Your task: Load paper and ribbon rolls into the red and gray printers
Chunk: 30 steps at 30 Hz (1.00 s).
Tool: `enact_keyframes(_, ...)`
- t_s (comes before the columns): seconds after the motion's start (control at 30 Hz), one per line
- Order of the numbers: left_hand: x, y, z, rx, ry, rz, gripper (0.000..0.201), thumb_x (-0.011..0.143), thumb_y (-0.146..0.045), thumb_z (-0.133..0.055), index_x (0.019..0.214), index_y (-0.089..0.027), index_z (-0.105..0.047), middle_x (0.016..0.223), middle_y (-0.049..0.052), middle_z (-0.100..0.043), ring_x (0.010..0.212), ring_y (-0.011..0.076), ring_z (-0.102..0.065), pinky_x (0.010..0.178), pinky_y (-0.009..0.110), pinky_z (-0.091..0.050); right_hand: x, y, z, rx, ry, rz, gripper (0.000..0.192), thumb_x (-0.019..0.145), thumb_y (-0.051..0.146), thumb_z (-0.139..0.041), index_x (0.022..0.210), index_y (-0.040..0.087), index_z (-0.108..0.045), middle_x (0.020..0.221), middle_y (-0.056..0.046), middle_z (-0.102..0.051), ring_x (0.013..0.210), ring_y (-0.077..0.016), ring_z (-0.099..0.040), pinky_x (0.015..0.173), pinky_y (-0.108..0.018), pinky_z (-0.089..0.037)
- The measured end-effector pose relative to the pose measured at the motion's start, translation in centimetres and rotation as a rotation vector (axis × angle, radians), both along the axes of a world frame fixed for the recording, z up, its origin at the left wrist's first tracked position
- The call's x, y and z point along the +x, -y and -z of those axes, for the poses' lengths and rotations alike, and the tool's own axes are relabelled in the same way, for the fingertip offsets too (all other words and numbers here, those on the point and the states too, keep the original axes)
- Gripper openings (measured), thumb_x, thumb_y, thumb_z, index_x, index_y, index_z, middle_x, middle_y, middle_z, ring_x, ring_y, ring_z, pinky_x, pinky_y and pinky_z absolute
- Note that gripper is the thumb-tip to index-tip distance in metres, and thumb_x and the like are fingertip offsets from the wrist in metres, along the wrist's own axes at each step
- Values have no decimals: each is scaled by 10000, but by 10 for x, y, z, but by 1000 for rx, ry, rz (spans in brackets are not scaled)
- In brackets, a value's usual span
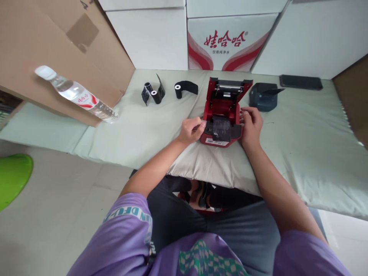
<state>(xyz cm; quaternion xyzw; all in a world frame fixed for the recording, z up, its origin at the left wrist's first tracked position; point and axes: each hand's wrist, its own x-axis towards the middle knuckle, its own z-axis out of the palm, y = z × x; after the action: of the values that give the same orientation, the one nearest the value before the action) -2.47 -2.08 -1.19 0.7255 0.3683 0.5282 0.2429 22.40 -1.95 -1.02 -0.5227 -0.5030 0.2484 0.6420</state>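
Observation:
A red thermal printer [221,142] stands on the cloth-covered surface in front of me, its lid [229,90] raised. A dark strip of paper [221,129] lies over its front edge. My left hand [191,131] is closed at the printer's left front corner, thumb and finger against the edge. Along the right side, my right hand [252,124] grips the casing with bent fingers, some hidden by the hand. Just beyond that hand is a dark blue printer [263,96] with a dark strip sticking out.
Black paper rolls [156,96] with loose ends lie at the back left, beside another black roll [178,91]. A water bottle [77,94] stands farther left by a cardboard box [57,46]. A dark phone [301,82] lies back right. White boxes [149,38] line the back.

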Motion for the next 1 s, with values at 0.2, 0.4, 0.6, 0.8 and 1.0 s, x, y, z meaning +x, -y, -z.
enact_keyframes(0.2, -6, 2, -10, 63, 12, -3, 641, 1066, -794, -414, 894, -248, -703, 592, -11, -553, 498, 145, -447, 575, 340, -372, 0, 27, -44, 102, 169, -94, 346, 954, 583, -721, 842, 256, -743, 793, -32, -703, 748, -209, -643, 775, -415, -578)
enact_keyframes(0.4, -9, -15, -10, -52, 68, -40, 613, 1046, -799, -497, 798, -251, -616, 589, -36, -438, 535, 149, -386, 590, 340, -328, -6, 28, -91, -22, 657, -296, 212, 957, 453, -720, 875, 270, -790, 891, -71, -789, 815, -266, -687, 881, -494, -590)
enact_keyframes(0.6, -11, -20, -7, -71, 52, -45, 639, 1023, -811, -510, 742, -243, -586, 575, -45, -419, 547, 142, -360, 603, 331, -315, -35, -15, -101, -245, 806, -349, 204, 800, 141, -825, 659, 250, -726, 642, -61, -630, 982, -345, -727, 1052, -577, -546)
enact_keyframes(0.8, -11, -16, -3, -37, -40, -33, 434, 1051, -564, -547, 780, -228, -595, 608, -40, -478, 572, 138, -443, 630, 310, -347, -69, -25, -133, -650, 1463, -488, 243, 942, 211, -698, 1110, 117, -847, 1063, -207, -821, 1085, -365, -773, 934, -450, -585)
enact_keyframes(1.0, -9, -18, -1, -26, -43, -27, 395, 1051, -516, -546, 781, -229, -573, 601, -38, -487, 567, 138, -450, 620, 308, -334, -81, -25, -144, -677, 1589, -506, 379, 941, 217, -700, 1280, 94, -817, 1199, -229, -819, 1059, -325, -775, 834, -364, -545)
